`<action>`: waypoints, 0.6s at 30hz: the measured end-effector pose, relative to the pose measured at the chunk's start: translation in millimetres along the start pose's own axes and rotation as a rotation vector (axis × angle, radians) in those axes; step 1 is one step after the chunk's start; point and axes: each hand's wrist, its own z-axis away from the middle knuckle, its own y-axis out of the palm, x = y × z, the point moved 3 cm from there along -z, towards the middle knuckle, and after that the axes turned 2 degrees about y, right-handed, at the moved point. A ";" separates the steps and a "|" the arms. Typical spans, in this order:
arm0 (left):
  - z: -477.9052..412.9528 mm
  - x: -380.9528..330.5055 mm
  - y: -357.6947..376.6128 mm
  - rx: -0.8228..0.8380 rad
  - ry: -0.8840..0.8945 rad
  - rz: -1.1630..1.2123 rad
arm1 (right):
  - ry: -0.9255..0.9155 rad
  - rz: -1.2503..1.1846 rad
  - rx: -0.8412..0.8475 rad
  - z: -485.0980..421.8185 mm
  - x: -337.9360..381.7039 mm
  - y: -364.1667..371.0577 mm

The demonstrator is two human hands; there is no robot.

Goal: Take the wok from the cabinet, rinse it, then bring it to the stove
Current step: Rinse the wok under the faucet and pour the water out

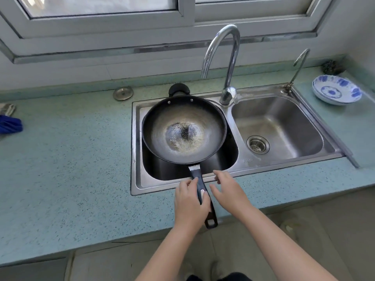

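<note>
Fingers of our left hand point(189, 201) curl round the handle point(197, 176), holding the wok point(183, 118) over the left basin point(225, 157) by the tap point(231, 63), ready for rinsing we judge; our right hand point(229, 191) hovers beside, loose and empty. Wok holds pale residue point(178, 147), no water we can see; right basin point(284, 120) shows only its strainer point(258, 144).

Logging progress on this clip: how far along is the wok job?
Done: the wok is out of the cabinet and over the left basin. In hand: the left hand grips its handle, the right hand open beside it. Left: no water runs from the faucet, so rinsing looks unstarted, and no stove is in view.
</note>
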 end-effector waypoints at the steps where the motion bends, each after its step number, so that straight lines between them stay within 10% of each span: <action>1: -5.8 -0.6 -0.1 -0.026 0.050 -0.044 | -0.017 0.031 -0.021 -0.5 0.0 -3.0; 18: -104.6 -63.9 20.1 0.028 0.230 -0.362 | -0.171 0.359 -0.239 -92.2 -27.7 -98.7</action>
